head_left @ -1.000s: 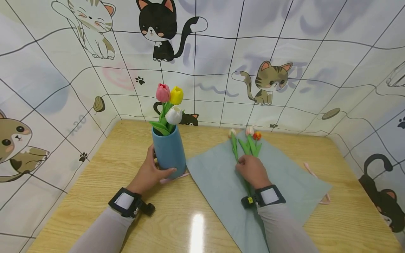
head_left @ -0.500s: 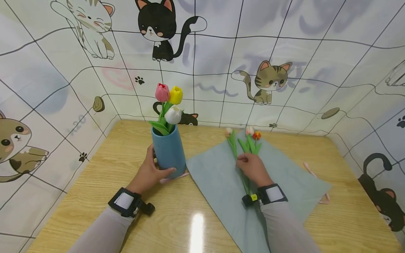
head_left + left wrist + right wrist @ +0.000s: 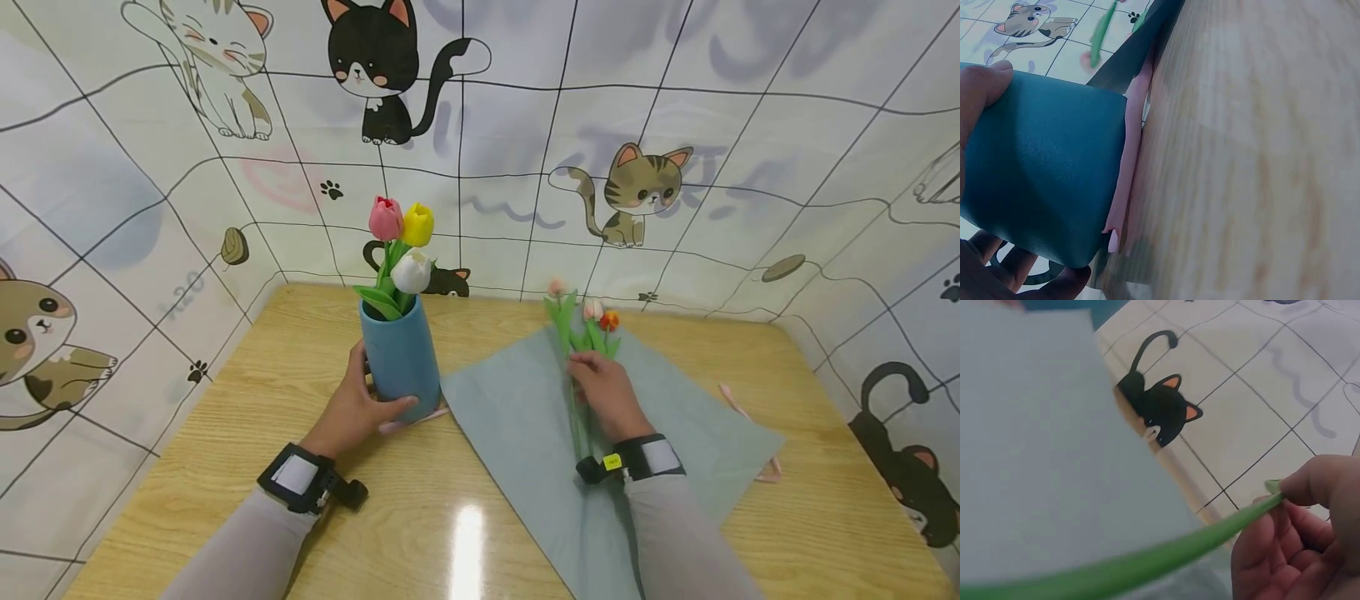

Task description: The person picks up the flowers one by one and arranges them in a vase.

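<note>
My left hand (image 3: 363, 408) grips the lower part of a blue vase (image 3: 401, 354), thumb across its front. In the vase stand a pink tulip (image 3: 386, 219), a yellow tulip (image 3: 418, 226) and a white tulip (image 3: 412, 272). My right hand (image 3: 609, 393) pinches the green stem (image 3: 1147, 562) of a pale pink tulip (image 3: 557, 289) between thumb and fingers, over the grey-green wrapping sheet (image 3: 517, 433). Behind that hand, another pale pink tulip (image 3: 592, 309) and an orange tulip (image 3: 610, 320) lie on the sheet, their stems partly hidden.
A pink ribbon (image 3: 1130, 156) runs along the table beside the vase base and passes under the sheet. More pink ribbon (image 3: 771, 472) shows at the sheet's right corner. The wooden table (image 3: 405, 517) meets a cat-print backdrop (image 3: 510, 200) at its back and sides.
My right hand has drawn the pale pink tulip up from the sheet; its bloom now stands higher, above the other two. My left hand and the vase have stayed still.
</note>
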The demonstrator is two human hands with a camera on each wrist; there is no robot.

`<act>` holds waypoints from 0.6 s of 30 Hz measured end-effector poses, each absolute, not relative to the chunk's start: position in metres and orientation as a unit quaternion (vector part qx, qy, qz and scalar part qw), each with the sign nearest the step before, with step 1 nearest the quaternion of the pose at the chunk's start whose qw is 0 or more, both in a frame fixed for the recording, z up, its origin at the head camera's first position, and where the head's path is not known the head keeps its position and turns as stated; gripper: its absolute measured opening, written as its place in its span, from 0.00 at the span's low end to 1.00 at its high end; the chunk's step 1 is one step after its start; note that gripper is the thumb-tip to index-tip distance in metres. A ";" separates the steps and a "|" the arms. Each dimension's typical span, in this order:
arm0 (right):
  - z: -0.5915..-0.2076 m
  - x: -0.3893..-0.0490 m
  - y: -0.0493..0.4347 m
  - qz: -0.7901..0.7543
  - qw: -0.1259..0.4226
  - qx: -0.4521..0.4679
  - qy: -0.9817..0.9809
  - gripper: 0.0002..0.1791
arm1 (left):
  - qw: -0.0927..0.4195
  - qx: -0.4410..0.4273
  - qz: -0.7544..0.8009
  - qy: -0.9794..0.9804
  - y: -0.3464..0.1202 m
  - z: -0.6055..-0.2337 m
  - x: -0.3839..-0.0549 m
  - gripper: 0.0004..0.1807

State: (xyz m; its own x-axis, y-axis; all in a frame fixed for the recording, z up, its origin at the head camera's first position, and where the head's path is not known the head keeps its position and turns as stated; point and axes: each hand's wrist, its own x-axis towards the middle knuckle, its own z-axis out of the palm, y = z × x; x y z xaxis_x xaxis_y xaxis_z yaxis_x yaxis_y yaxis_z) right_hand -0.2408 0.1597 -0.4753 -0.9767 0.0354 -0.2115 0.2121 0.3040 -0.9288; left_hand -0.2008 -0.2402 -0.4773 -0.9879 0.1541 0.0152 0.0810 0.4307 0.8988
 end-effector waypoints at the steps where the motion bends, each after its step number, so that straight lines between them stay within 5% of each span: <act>1: -0.474 -0.241 0.160 -0.603 0.077 0.082 0.790 0.23 | 0.034 0.069 0.528 0.846 -0.240 -0.477 -0.201 0.65; 6: -0.469 -0.240 0.163 -0.696 0.088 0.082 0.708 0.23 | 0.031 0.070 0.526 0.847 -0.240 -0.477 -0.201 0.65; 13: -0.461 -0.238 0.163 -0.791 0.085 0.085 0.600 0.05 | 0.030 0.071 0.528 0.846 -0.239 -0.478 -0.202 0.65; 18: -0.458 -0.238 0.161 -0.823 0.085 0.087 0.555 0.06 | 0.030 0.069 0.527 0.847 -0.240 -0.479 -0.202 0.65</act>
State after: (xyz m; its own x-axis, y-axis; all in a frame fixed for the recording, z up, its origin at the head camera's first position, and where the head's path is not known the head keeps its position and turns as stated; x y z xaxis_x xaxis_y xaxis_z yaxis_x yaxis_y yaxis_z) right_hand -0.2382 0.1610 -0.4579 -0.9703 -0.0429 -0.2380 0.2367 -0.3698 -0.8985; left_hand -0.2022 -0.2397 -0.4788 -0.9887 0.1485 0.0218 0.0852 0.4358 0.8960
